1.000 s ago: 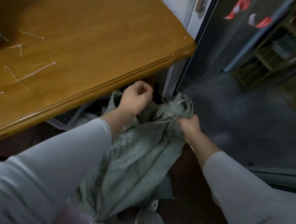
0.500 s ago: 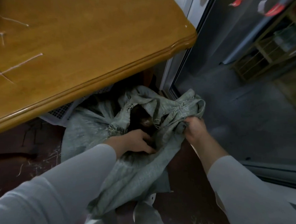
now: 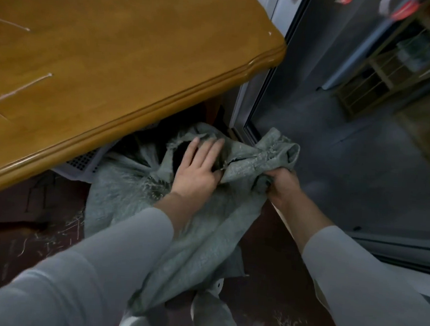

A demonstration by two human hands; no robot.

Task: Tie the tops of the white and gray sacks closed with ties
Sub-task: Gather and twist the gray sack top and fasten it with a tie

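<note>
Gray sack (image 3: 179, 224) slumps on the floor under the surface (image 3: 129, 62) edge. The right hand (image 3: 282, 186) has its fingers closed on bunched rim; the left hand (image 3: 199, 169) lies flat, fingers spread, on the open mouth. Gather the mouth rightward into one neck (ties (image 3: 18, 90) wait above). Overhang crowds the left; the floor to the right is freer.

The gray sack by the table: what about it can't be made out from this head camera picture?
- Contents of the gray sack: its mouth is dark, partly covered by the left hand.
- Its gathered top edge: bunched inside the right hand.
- Its far side: hidden under the wooden table.
- White sack: cut off by the bottom edge.
</note>
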